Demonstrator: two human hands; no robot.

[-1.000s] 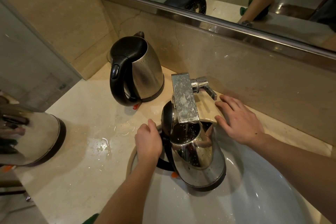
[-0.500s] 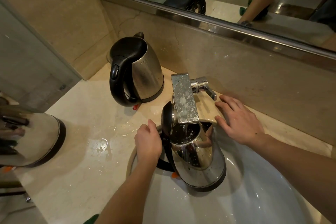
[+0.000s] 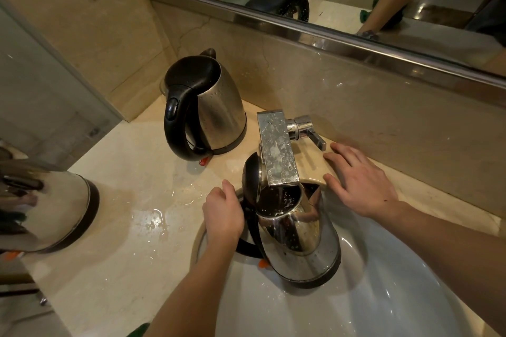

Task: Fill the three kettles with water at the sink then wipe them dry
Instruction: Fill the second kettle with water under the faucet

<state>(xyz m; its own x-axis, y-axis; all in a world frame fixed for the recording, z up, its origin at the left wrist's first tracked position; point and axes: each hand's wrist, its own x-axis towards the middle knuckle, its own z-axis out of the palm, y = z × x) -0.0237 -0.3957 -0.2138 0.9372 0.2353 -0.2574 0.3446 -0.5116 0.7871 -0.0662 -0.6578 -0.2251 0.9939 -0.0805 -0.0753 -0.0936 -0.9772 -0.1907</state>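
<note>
A steel kettle (image 3: 301,249) with its black lid up stands in the white sink (image 3: 383,295), right under the flat chrome faucet (image 3: 278,150). Water runs from the spout into its mouth. My left hand (image 3: 223,213) is wrapped around that kettle's black handle. My right hand (image 3: 358,180) lies flat, fingers spread, on the counter edge just below the faucet lever (image 3: 315,137), not touching it. A second steel kettle (image 3: 216,112), lid down and beaded with drops, sits at the back left corner. A third kettle (image 3: 46,208) stands at the far left, partly cut off.
The beige stone counter (image 3: 123,241) is wet, with a puddle left of the sink. A stone backsplash and a steel-framed mirror (image 3: 328,35) run along the back. A glass panel (image 3: 41,90) closes off the left side.
</note>
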